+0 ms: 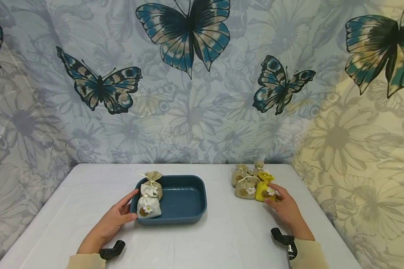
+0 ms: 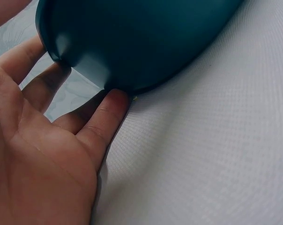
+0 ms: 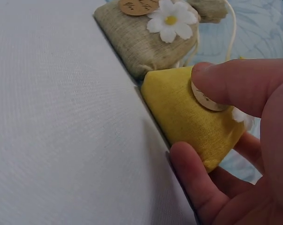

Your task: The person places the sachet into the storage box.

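My left hand (image 1: 116, 218) rests against the left end of a dark teal rectangular tray (image 1: 185, 220), its fairly straight fingertips touching the outer wall (image 2: 146, 42). Inside the tray, at its left end, a white drawstring sachet (image 1: 147, 209) with a daisy stands in front of a beige one (image 1: 159, 186). On the right, my right hand (image 1: 286, 210) pinches a yellow drawstring sachet (image 1: 262, 188) between thumb and fingers. In the right wrist view my thumb lies on the round tag of the yellow sachet (image 3: 179, 103). A beige sachet (image 3: 151, 42) stands right beside it.
Several beige sachets (image 1: 245, 189) are clustered behind and left of the yellow one, near the back of the white-covered table (image 1: 222, 239). Behind the table hangs a butterfly-and-flower patterned cloth (image 1: 195, 112). A black wrist mount (image 1: 282, 237) sits on each forearm.
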Tool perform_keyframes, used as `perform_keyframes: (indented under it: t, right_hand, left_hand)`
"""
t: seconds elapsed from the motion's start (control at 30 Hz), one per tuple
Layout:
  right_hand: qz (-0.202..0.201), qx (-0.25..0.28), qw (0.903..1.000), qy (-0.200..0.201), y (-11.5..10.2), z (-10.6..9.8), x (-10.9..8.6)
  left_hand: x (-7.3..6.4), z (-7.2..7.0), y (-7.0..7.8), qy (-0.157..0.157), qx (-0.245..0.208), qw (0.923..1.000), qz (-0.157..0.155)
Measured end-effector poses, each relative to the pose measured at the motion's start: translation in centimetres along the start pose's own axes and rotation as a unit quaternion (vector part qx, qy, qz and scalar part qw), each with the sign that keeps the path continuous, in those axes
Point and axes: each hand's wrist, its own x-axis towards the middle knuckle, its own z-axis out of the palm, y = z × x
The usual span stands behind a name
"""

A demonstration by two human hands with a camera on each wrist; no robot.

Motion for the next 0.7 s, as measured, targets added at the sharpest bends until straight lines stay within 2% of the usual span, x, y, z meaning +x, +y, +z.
perform_keyframes:
  t: [0.17,0.43,0.6,0.7]
  right_hand:
    - [0.018,-0.023,0.9995,0.015,-0.03,0.15,-0.13]
    - [-0.009,-0.081,0.9961,0.033,0.21,0.03,-0.42]
    - [-0.014,-0.081,0.9962,0.029,-0.03,-0.11,-0.65]
    - [-0.01,-0.071,0.9971,0.027,-0.14,-0.09,-0.67]
  left_hand:
    - [0.07,0.01,-0.03,0.0,0.002,1.0,0.001]
    - [-0.03,0.11,0.26,-0.003,-0.002,1.0,0.003]
    - [-0.16,0.19,0.32,-0.017,-0.001,0.9995,0.026]
    - [-0.18,0.19,0.29,-0.017,-0.003,0.9995,0.027]
